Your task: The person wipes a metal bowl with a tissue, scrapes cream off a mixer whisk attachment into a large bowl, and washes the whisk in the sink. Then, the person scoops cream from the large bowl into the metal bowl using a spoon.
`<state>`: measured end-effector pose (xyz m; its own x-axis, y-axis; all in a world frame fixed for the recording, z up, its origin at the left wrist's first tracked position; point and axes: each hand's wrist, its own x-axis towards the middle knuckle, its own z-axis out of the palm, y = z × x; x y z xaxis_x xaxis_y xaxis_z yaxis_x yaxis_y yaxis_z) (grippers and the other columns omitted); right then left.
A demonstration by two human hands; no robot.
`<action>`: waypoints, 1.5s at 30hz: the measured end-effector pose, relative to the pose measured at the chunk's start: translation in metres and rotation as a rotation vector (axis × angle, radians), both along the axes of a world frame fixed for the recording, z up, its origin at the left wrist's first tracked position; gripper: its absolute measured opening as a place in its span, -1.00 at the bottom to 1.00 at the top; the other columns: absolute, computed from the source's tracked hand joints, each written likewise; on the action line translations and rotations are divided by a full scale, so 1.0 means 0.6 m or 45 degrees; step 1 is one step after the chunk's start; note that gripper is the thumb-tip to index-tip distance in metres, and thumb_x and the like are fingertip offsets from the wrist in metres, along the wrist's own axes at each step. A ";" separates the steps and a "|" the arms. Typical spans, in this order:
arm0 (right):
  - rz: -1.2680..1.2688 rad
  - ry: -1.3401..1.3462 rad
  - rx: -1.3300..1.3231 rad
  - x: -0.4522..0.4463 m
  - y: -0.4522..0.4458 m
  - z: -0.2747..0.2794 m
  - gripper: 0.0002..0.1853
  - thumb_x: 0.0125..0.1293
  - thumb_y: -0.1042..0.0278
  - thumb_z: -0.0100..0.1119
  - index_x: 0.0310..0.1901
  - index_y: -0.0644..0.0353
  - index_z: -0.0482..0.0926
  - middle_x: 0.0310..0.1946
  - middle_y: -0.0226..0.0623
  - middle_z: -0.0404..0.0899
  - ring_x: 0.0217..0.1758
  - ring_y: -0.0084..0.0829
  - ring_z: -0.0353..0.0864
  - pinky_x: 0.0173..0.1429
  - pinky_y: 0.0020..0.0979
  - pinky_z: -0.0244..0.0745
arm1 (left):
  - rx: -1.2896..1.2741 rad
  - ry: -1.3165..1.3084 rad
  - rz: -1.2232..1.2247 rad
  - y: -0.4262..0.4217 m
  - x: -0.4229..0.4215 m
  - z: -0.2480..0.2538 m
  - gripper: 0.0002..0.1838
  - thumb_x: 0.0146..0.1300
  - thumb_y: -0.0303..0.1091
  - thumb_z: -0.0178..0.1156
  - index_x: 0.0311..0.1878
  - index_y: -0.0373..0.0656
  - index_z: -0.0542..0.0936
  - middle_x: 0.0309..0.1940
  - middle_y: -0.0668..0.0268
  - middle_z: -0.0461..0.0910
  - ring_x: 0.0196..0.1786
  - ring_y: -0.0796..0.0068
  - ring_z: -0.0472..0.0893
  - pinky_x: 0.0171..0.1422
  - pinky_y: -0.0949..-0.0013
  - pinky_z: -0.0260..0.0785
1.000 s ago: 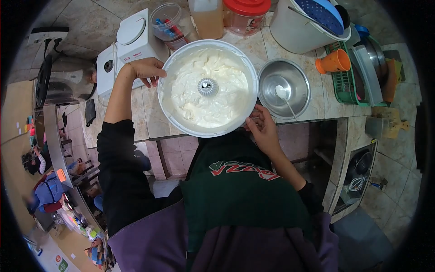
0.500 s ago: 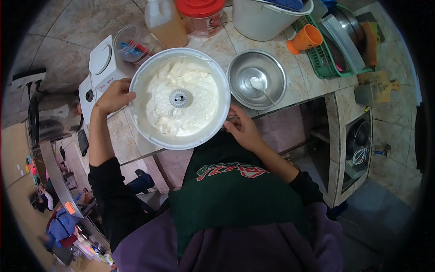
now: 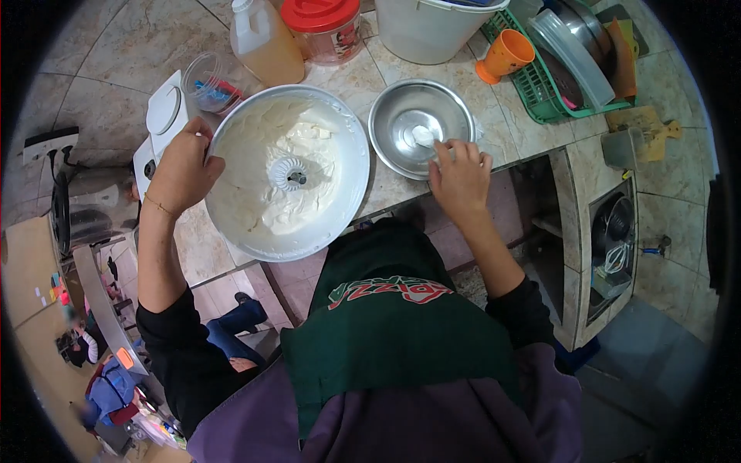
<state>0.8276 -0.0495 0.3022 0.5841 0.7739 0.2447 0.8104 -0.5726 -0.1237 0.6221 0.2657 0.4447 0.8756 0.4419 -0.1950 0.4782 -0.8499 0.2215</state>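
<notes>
My left hand (image 3: 185,166) grips the left rim of a large white mixing bowl (image 3: 349,150), which is tilted. Thick white cream (image 3: 305,181) lies inside around a ribbed centre hub (image 3: 287,174). To its right, a stainless steel bowl (image 3: 390,108) rests near the counter's edge. In it is a spoon (image 3: 423,136) with white cream on its head. My right hand (image 3: 461,181) is over this bowl's near rim, fingers curled at the spoon's handle, which they mostly hide.
Behind the bowls stand a jug of amber liquid (image 3: 266,46), a red-lidded tub (image 3: 328,35) and a white bucket (image 3: 424,31). An orange cup (image 3: 509,54) is beside a green dish rack (image 3: 532,89). A white appliance (image 3: 164,116) sits left. Another person's leg (image 3: 235,320) shows below.
My right hand has left the white bowl's rim and moved right to the spoon in the steel bowl. The white bowl has tilted and shifted slightly left, still in my left hand.
</notes>
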 end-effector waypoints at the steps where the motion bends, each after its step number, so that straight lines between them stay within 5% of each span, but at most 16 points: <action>1: 0.009 0.005 0.005 0.014 -0.001 -0.005 -0.68 0.15 0.26 0.21 -0.04 0.11 0.58 -0.14 -0.28 0.52 -0.03 -0.31 0.44 0.08 -0.12 0.19 | 0.009 0.041 -0.003 -0.003 0.002 0.002 -0.84 -0.09 -0.50 0.15 -0.56 -0.46 0.51 -0.25 -0.01 0.49 -0.25 0.01 0.55 -0.11 0.20 0.42; 3: -0.028 0.044 -0.273 0.035 0.001 -0.018 -0.76 0.13 0.19 0.23 -0.23 0.12 0.66 -0.22 -0.32 0.56 -0.08 -0.30 0.45 0.05 -0.10 0.19 | 0.042 0.022 -0.037 -0.011 0.006 0.004 -0.85 -0.09 -0.50 0.16 -0.54 -0.46 0.51 -0.24 0.00 0.48 -0.24 0.00 0.54 -0.10 0.19 0.41; 7: 0.101 -0.073 -0.291 0.052 0.003 -0.048 -0.80 0.06 0.14 0.30 -0.41 0.08 0.69 -0.36 -0.40 0.60 -0.14 -0.34 0.46 -0.03 -0.16 0.20 | 0.156 -0.035 -0.144 -0.023 0.012 0.010 -0.85 -0.07 -0.51 0.16 -0.54 -0.46 0.49 -0.19 0.03 0.46 -0.32 0.04 0.55 -0.13 0.20 0.40; 9: 0.149 -0.086 -0.184 0.061 0.005 -0.065 -0.87 0.02 0.29 0.25 -0.55 0.11 0.67 -0.52 -0.33 0.60 -0.17 -0.29 0.49 -0.03 -0.14 0.19 | 0.199 -0.017 -0.095 -0.033 0.019 0.023 -0.85 -0.06 -0.51 0.17 -0.55 -0.45 0.49 -0.18 0.03 0.46 -0.31 0.04 0.56 -0.13 0.18 0.40; 14: 0.154 -0.060 -0.244 0.080 0.015 -0.071 -0.93 -0.02 0.39 0.22 -0.56 0.09 0.67 -0.57 -0.32 0.61 -0.18 -0.29 0.52 -0.04 -0.14 0.18 | 0.306 0.028 0.050 -0.066 0.023 0.042 -0.84 -0.04 -0.49 0.18 -0.49 -0.44 0.50 -0.14 0.05 0.45 -0.27 0.02 0.57 -0.12 0.14 0.42; 17: 0.151 -0.003 -0.327 0.085 0.021 -0.063 -0.93 -0.02 0.42 0.21 -0.55 0.07 0.67 -0.54 -0.32 0.62 -0.17 -0.30 0.52 -0.04 -0.15 0.17 | 0.444 0.142 0.115 -0.085 0.023 0.009 -0.73 0.00 -0.42 0.23 -0.28 -0.44 0.54 -0.08 0.03 0.46 -0.23 0.05 0.62 -0.18 0.13 0.52; 34: 0.228 0.000 0.064 0.136 -0.003 -0.051 -0.94 0.05 0.42 0.14 -0.41 0.13 0.59 -0.45 -0.36 0.54 -0.22 -0.33 0.47 -0.06 -0.18 0.17 | 0.532 0.058 0.207 -0.064 0.025 0.000 -0.82 0.03 -0.42 0.20 -0.43 -0.40 0.52 -0.15 0.11 0.44 -0.31 0.09 0.60 -0.24 0.14 0.48; 39: 0.167 0.186 -0.018 0.140 -0.012 -0.049 -0.88 0.14 0.36 0.17 -0.31 0.18 0.55 -0.21 -0.25 0.44 -0.08 -0.27 0.39 0.07 -0.13 0.21 | 0.662 0.104 0.247 -0.098 0.054 0.007 -0.83 0.05 -0.43 0.18 -0.36 -0.37 0.51 -0.10 0.15 0.43 -0.27 0.10 0.60 -0.18 0.14 0.48; 45: 0.238 0.336 0.231 0.151 -0.015 -0.082 -0.86 0.15 0.46 0.17 -0.27 0.31 0.49 -0.17 -0.10 0.36 -0.08 -0.11 0.35 0.03 -0.18 0.34 | 0.747 -0.058 0.152 -0.128 0.068 -0.015 -0.81 0.03 -0.40 0.20 -0.32 -0.31 0.49 -0.13 0.23 0.40 -0.27 0.23 0.60 -0.32 0.21 0.55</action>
<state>0.9180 -0.0584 0.2528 0.4979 0.8311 0.2478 0.8257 -0.3670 -0.4284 0.6632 0.1889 0.4357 0.8149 0.5605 0.1476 0.5791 -0.7773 -0.2458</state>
